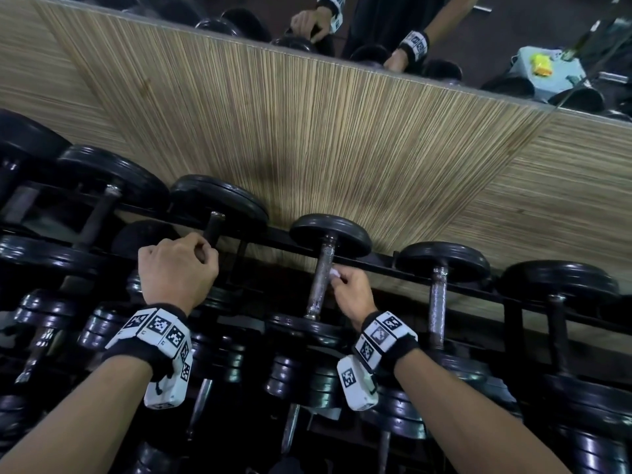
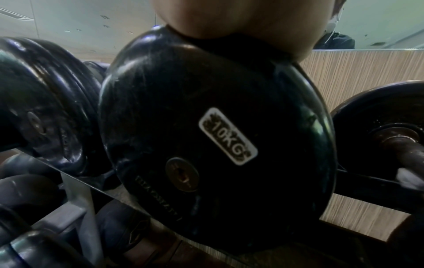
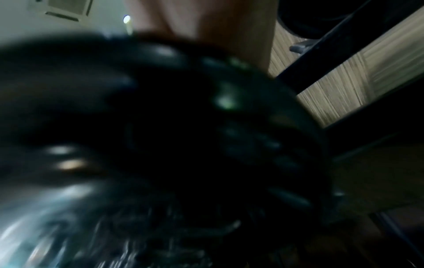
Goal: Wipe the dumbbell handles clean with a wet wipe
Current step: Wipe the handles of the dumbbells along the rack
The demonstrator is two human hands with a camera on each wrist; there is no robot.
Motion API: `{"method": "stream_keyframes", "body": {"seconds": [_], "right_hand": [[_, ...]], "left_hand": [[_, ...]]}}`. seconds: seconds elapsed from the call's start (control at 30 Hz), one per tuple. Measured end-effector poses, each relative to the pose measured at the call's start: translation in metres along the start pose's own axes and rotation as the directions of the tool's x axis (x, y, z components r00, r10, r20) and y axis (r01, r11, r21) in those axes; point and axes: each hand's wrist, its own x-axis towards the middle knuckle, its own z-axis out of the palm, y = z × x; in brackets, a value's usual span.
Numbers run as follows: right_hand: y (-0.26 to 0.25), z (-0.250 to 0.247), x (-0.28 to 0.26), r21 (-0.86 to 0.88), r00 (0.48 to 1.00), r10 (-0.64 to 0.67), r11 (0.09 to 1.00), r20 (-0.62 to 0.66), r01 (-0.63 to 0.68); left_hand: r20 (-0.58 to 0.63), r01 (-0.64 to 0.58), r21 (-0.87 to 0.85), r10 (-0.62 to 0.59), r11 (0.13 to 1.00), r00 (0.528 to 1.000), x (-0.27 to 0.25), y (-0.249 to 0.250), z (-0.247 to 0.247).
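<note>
Wiping position at the upper tier of a dumbbell rack [image 1: 376,265]. The right hand [image 1: 350,292] pinches a small white wet wipe [image 1: 334,272] in curled fingers, holding it against the right side of a worn metal dumbbell handle [image 1: 319,278]; most of the wipe is hidden inside the fingers, and only a pale corner shows. In the left wrist view the same wipe [image 2: 407,178] appears as a blurred white patch, cut off at the frame edge. The left hand [image 1: 178,268] is curled around the dark handle of the neighbouring dumbbell [image 1: 214,224], whose near part is covered by the knuckles. A black plate labelled 10KG [image 2: 215,137] fills the left wrist view. The right wrist view is dark and smeared; only a black plate edge [image 3: 263,101] and the striped wall panel [image 3: 344,87] can be made out. Lower-tier dumbbells are in shadow.
</note>
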Motion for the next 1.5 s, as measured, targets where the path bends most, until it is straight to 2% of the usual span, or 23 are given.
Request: {"method": "stream_keyframes", "body": {"seconds": [0.13, 0.2, 0.33, 0.57, 0.7, 0.9, 1.1, 1.3, 1.4, 1.5], "right_hand": [[0.008, -0.01, -0.025, 0.007, 0.998, 0.003, 1.0, 0.061, -0.004], [0.008, -0.008, -0.022, 0.008, 0.998, -0.007, 1.0, 0.06, 0.006], [0.002, 0.0, -0.006, 0.036, 0.997, 0.057, 0.998, 0.043, -0.058], [0.011, -0.014, -0.032, 0.081, 0.979, 0.088, 0.991, 0.181, -0.104], [0.002, -0.005, -0.023, 0.055, 0.986, 0.078, 0.995, 0.148, -0.087], [0.011, -0.015, -0.037, 0.145, 0.953, 0.191, 0.963, 0.235, -0.228], [0.001, -0.007, -0.03, 0.094, 0.953, 0.197, 0.97, 0.231, -0.224], [0.001, -0.022, -0.041, 0.124, 0.93, 0.235, 0.952, 0.282, -0.279], [-0.01, -0.022, -0.032, 0.202, 0.943, 0.246, 0.935, 0.223, -0.292], [-0.019, -0.021, -0.005, 0.166, 0.985, 0.173, 0.971, 0.023, -0.175]], "left_hand": [[-0.004, -0.001, 0.012, 0.001, 1.0, 1.0, 0.0, 0.0, 0.0], [0.006, 0.005, 0.014, -0.005, 1.0, 1.0, 0.001, 0.0, 0.0], [0.011, 0.007, 0.0, -0.007, 1.0, 1.0, 0.0, 0.001, 0.0], [0.001, 0.002, -0.009, -0.002, 1.0, 1.0, 0.001, 0.0, 0.0], [0.009, 0.002, -0.001, -0.002, 1.0, 1.0, 0.001, -0.001, 0.002], [-0.024, -0.01, -0.003, 0.01, 1.0, 1.0, -0.001, -0.001, 0.0], [-0.023, -0.015, -0.022, 0.014, 1.0, 1.0, -0.002, -0.001, 0.0], [-0.028, -0.01, -0.032, 0.009, 0.999, 1.0, -0.001, 0.0, 0.0], [-0.045, -0.015, -0.041, 0.013, 0.999, 0.999, -0.001, 0.0, -0.001], [-0.067, -0.024, -0.042, 0.021, 0.999, 0.998, -0.002, 0.0, 0.0]]}}
